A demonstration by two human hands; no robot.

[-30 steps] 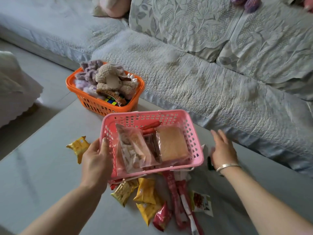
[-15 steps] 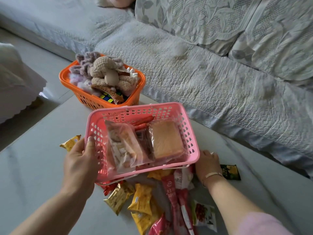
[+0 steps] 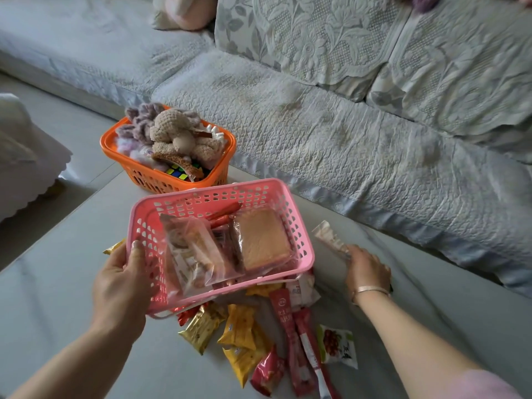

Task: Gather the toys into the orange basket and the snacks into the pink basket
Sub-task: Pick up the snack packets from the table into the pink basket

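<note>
My left hand (image 3: 122, 286) grips the left rim of the pink basket (image 3: 299, 226) and holds it tilted above the table. Inside lie clear-wrapped pastries, a square cake and red sausage sticks. My right hand (image 3: 367, 270) holds a pale wrapped snack (image 3: 329, 239) just right of the basket. Under and in front of the basket lies a pile of loose snacks (image 3: 241, 329): gold, yellow and red packets, long red sticks, and a white packet (image 3: 338, 349). The orange basket (image 3: 144, 177) behind holds knitted plush toys and a puzzle cube.
The grey table (image 3: 57, 326) runs left and forward. A quilted grey sofa (image 3: 345, 145) lies close behind and to the right. A white-covered seat (image 3: 26, 156) stands at the left across a floor gap. One gold packet (image 3: 113, 247) peeks out by my left hand.
My right hand has picked a pale wrapped snack off the table and raised it beside the pink basket. The left hand keeps holding the basket.
</note>
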